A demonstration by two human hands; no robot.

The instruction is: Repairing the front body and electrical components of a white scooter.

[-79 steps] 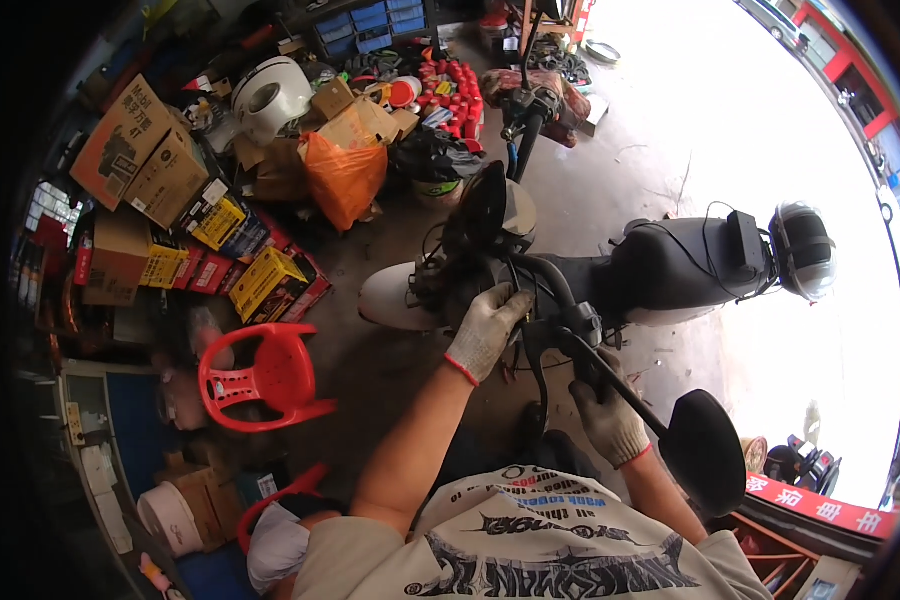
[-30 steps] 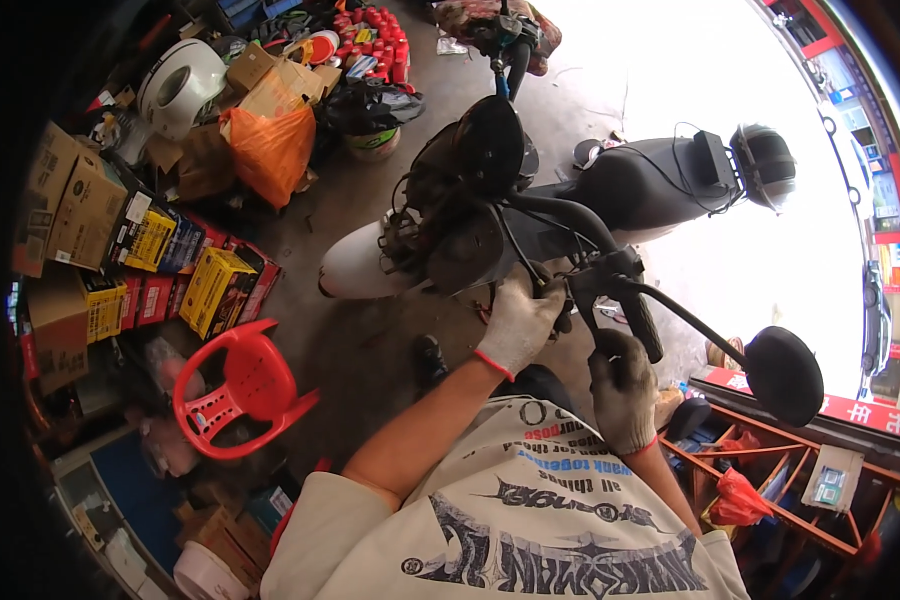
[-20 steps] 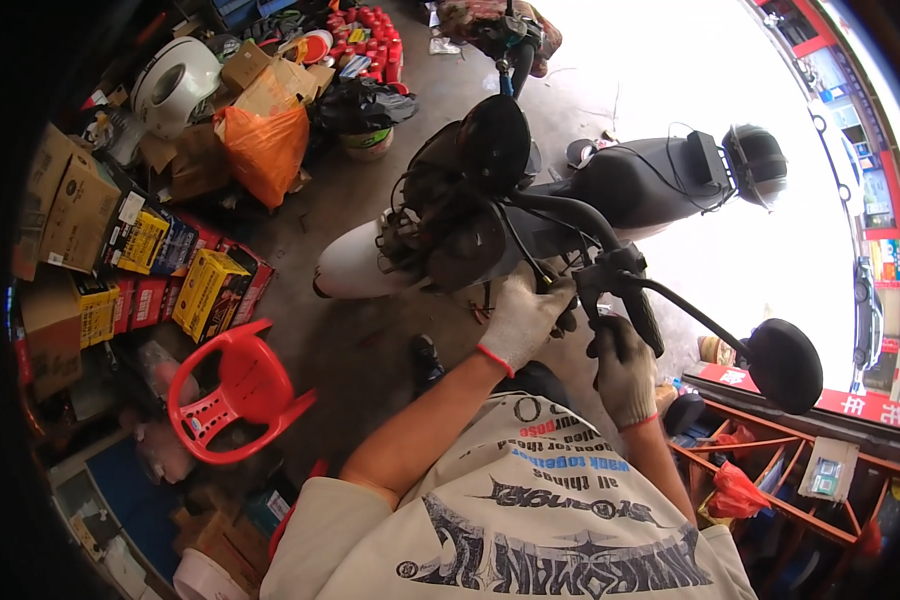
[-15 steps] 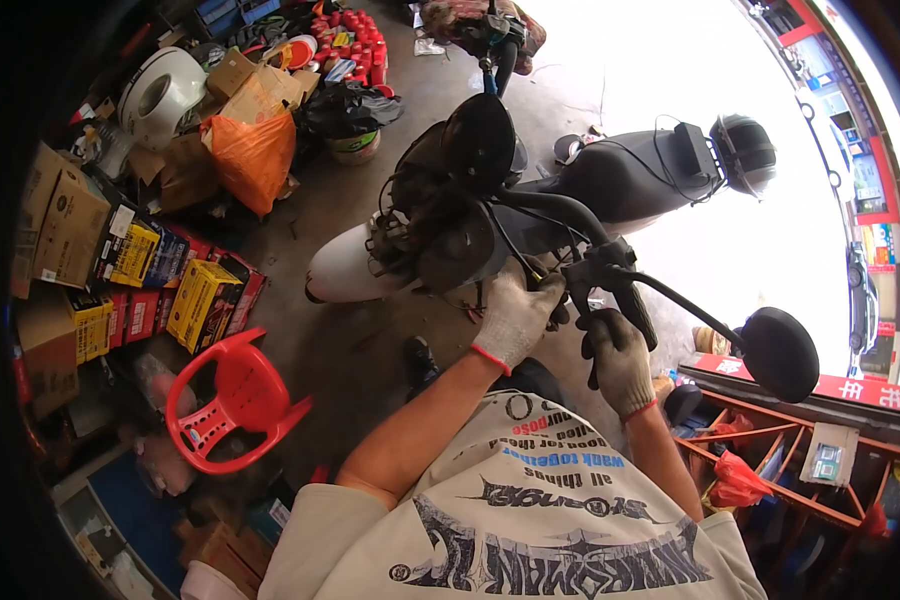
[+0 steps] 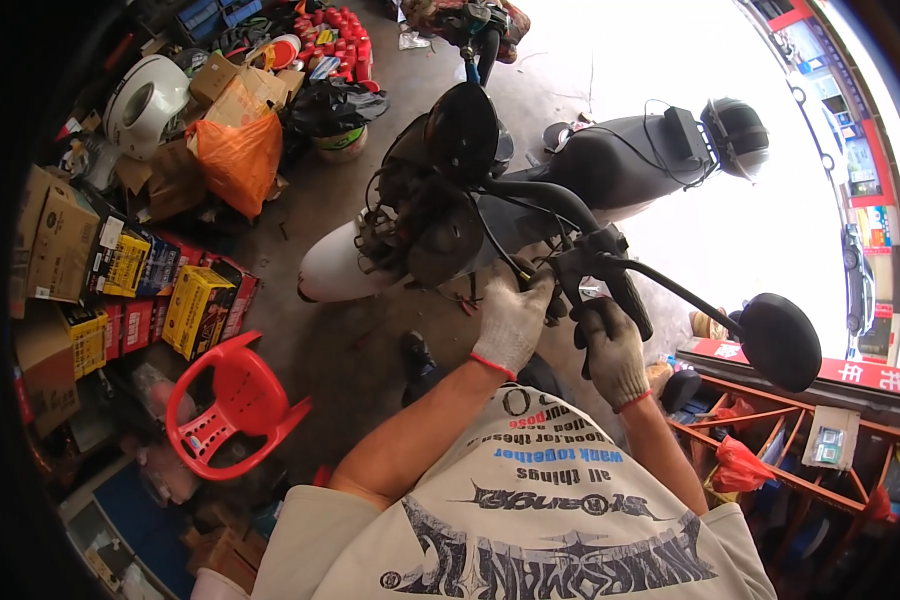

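Note:
A motorcycle with a grey seat (image 5: 620, 160) and white front fender (image 5: 340, 262) stands across my view, with cables and a dark headlight area (image 5: 440, 235) at its front. My left hand (image 5: 512, 315), in a grey-white glove with red cuff, has its fingers closed among cables just beneath the handlebar (image 5: 545, 200); what they hold is hidden. My right hand (image 5: 612, 350), in a similar glove, has curled, dark-stained fingers just below the lever and grip (image 5: 630, 305), around something I cannot make out. A round black mirror (image 5: 780, 342) sticks out to the right.
Left are a red plastic chair (image 5: 235, 400), stacked boxes (image 5: 200, 305), an orange bag (image 5: 232, 160), a white helmet (image 5: 145, 105) and red bottles (image 5: 340, 45). An orange metal rack (image 5: 770, 460) is lower right, beside a bright doorway (image 5: 730, 60). Another motorcycle's handlebar (image 5: 485, 45) is behind.
Since the oldest frame, my left hand has shifted right and in under the handlebar, and my right hand has risen toward the lever. The whole scene has shifted in view.

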